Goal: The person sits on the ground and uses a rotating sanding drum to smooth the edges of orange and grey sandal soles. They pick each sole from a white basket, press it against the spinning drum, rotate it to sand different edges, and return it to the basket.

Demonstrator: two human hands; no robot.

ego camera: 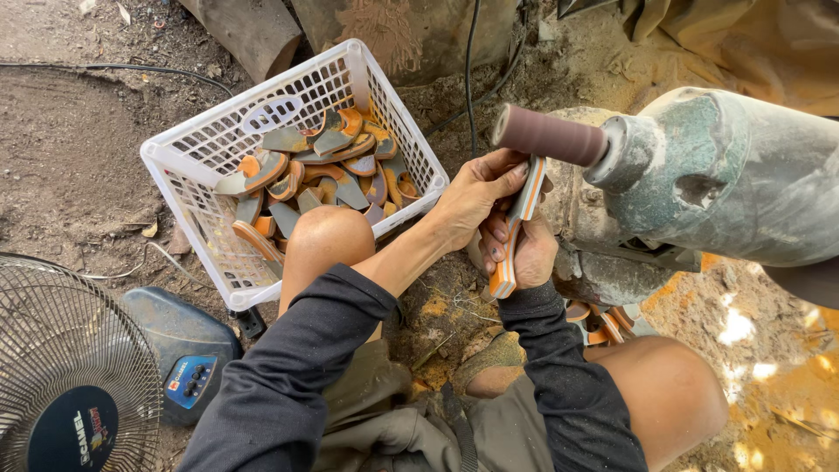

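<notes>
Left hand [476, 194] with fingers closed around the upper end of an orange and grey striped piece [516, 229], right hand [524, 253] gripping its lower end from below, piece held just under the brown sanding drum [549, 135] of the grey-green motor [725, 175], white basket [188, 153] of similar pieces near the left knee

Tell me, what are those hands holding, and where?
Both hands grip one striped orange-and-grey piece: left hand at its top end, right hand round its lower half.

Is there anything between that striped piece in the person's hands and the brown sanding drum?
Nothing visible. Left hand and right hand hold the striped piece with its upper end right under the sanding drum; whether they touch is unclear.
</notes>
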